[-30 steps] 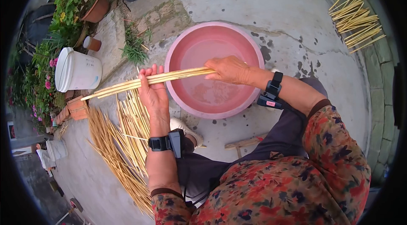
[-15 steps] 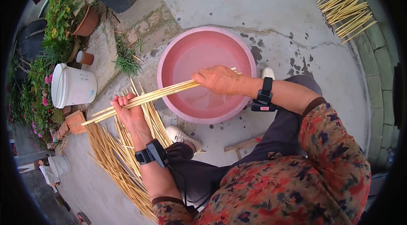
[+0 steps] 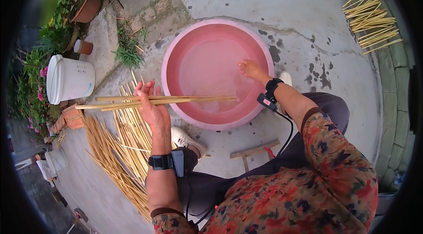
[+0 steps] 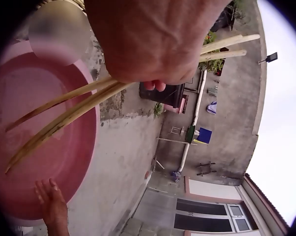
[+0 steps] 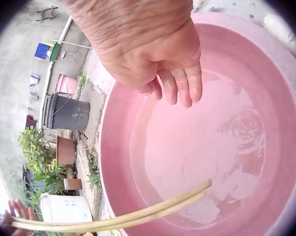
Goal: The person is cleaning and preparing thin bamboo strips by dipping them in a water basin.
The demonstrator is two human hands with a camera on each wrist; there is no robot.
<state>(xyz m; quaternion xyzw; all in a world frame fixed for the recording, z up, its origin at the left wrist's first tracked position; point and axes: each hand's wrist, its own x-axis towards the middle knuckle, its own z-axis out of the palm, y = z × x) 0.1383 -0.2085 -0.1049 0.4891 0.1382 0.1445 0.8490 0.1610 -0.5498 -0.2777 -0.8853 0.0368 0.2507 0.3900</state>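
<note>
My left hand [image 3: 155, 117] grips a few pale stalks [image 3: 189, 99] between thumb and fingers, their right ends over the pink basin [image 3: 217, 126]. In the left wrist view the stalks [image 4: 64, 118] pass under the hand [image 4: 148, 39] and poke out on both sides. Nothing is held in my right hand [image 3: 252, 70], which hovers over the basin's right part. Seen from the right wrist, this hand [image 5: 153, 54] has its fingers loosely bent above the water [image 5: 187, 142], with the held stalks [image 5: 138, 214] lower down.
Long stalks [image 3: 114, 163] lie on the ground at left, near a foot [image 3: 187, 140]. A pile of shorter stalks [image 3: 372, 22] sits by the far right wall. A white bucket [image 3: 72, 79], bricks [image 3: 72, 117], plants and pots line the left side.
My right hand has let go of the stalks and moved right, away from them. The stalks stay in my left hand, now lying nearly level across the basin's edge.
</note>
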